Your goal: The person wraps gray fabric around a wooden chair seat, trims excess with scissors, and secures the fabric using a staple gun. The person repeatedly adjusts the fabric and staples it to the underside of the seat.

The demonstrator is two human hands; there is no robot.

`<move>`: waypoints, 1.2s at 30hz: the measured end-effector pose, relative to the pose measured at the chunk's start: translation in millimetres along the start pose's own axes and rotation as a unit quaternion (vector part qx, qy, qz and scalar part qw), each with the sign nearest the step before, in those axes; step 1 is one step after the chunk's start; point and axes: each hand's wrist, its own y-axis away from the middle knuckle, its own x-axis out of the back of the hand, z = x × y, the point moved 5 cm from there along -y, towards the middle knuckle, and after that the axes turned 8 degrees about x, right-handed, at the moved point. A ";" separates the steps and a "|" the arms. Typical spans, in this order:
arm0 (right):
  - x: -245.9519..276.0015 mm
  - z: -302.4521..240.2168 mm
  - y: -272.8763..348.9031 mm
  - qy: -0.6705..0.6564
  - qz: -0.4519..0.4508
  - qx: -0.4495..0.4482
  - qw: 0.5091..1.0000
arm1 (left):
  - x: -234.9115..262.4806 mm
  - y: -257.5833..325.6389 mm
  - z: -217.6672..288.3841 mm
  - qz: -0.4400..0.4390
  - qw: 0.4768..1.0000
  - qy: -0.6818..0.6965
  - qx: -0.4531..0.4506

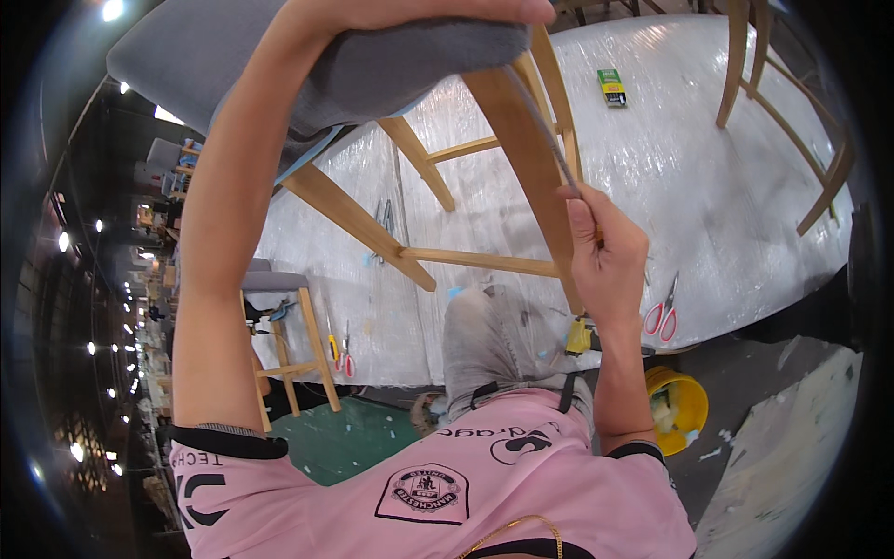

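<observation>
A grey upholstered chair seat (400, 70) on pale wooden legs fills the upper middle, tilted on its side. My left hand (466, 7) lies along the seat's top edge with a finger stretched out; part of it is cut off by the frame. My right hand (607, 247) is closed around a long thin metal rod (549, 135), perhaps a screwdriver, its handle mostly hidden in the fist. The rod's far end meets the seat's lower edge beside a broad wooden chair leg (531, 177).
Clear plastic film (689, 186) covers the work surface. On it lie a green box (611, 87), red-handled scissors (663, 319) and a yellow-handled tool (333, 347). A yellow-and-black tool (581, 336) is near my right wrist. A yellow bucket (697, 402) stands below; another chair frame (792, 121) is far right.
</observation>
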 end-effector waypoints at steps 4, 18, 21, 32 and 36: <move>26.1 14.6 -13.2 0.118 0.019 0.047 0.992 | -13.9 -13.6 2.8 -0.013 0.989 -0.037 -0.143; 55.7 -0.8 1.8 0.100 -0.081 0.007 0.992 | -9.9 22.4 6.3 0.092 0.976 -0.159 -0.120; 50.6 -2.4 -12.2 0.162 -0.096 0.033 0.982 | -8.5 14.4 2.4 0.084 0.991 -0.064 -0.078; 60.7 -9.3 -32.9 0.204 -0.093 0.075 0.972 | -10.8 14.8 -1.0 0.068 0.991 -0.097 -0.058; 52.9 -9.0 -38.1 0.217 -0.060 0.112 0.968 | -13.0 14.6 0.4 0.076 0.990 -0.108 -0.057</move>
